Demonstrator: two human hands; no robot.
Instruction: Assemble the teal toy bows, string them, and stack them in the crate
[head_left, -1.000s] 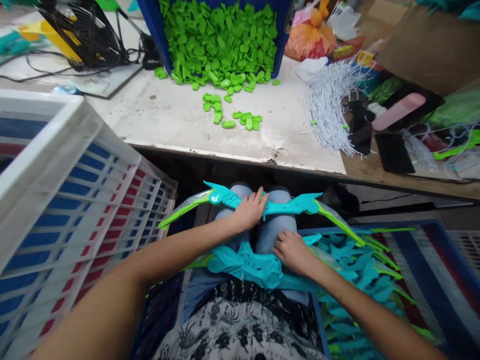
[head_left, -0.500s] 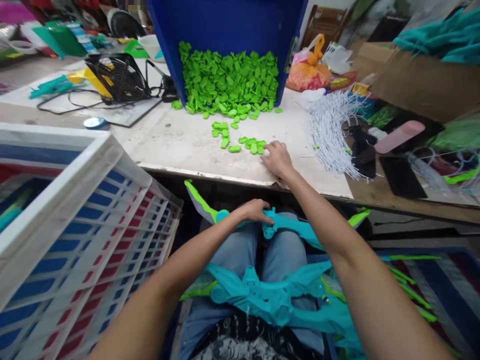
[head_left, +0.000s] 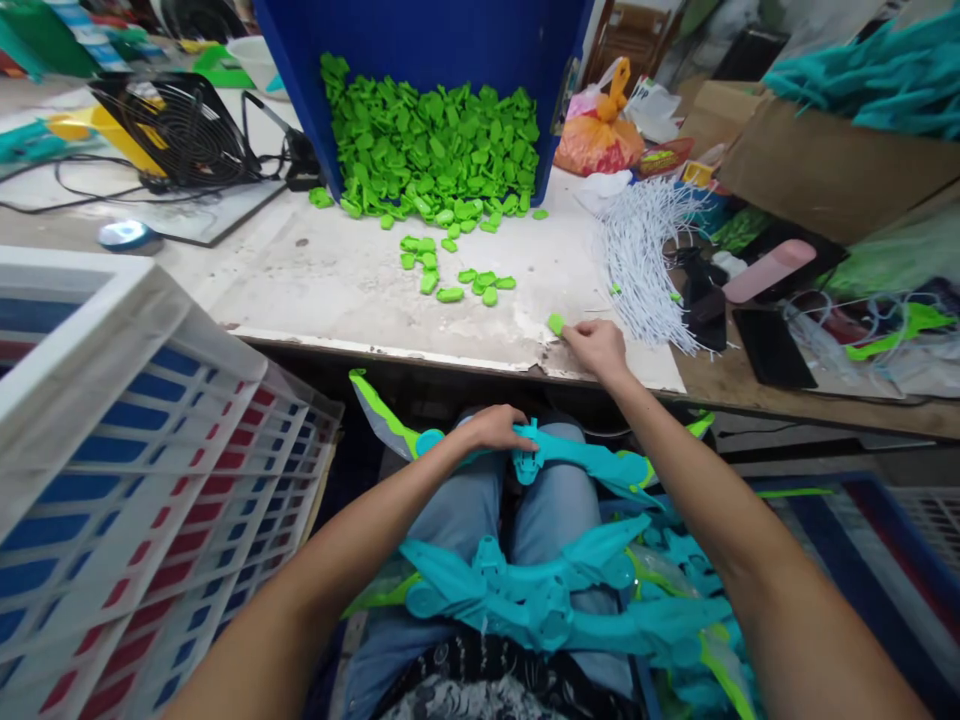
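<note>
My left hand (head_left: 499,428) is closed around the middle of a teal plastic part with green-tipped arms (head_left: 581,458), which lies across my knees. Between the fingertips of my right hand (head_left: 598,347) is a small green plastic piece (head_left: 556,324), just above or on the table near its front edge. Several loose green pieces (head_left: 487,283) lie on the table to the left of that hand. More teal parts (head_left: 517,600) rest on my lap, nearer my body.
A blue bin (head_left: 435,45) tipped toward me spills green pieces onto the table (head_left: 337,290). White ties (head_left: 637,260) lie at right, beside a dark phone-like slab (head_left: 772,347). A white crate (head_left: 180,480) stands at left. A black fan (head_left: 187,130) sits behind it.
My right hand has drawn a green piece away from the small group, toward the right and the table's front edge. My left hand keeps its hold on the teal part. The view has shifted slightly.
</note>
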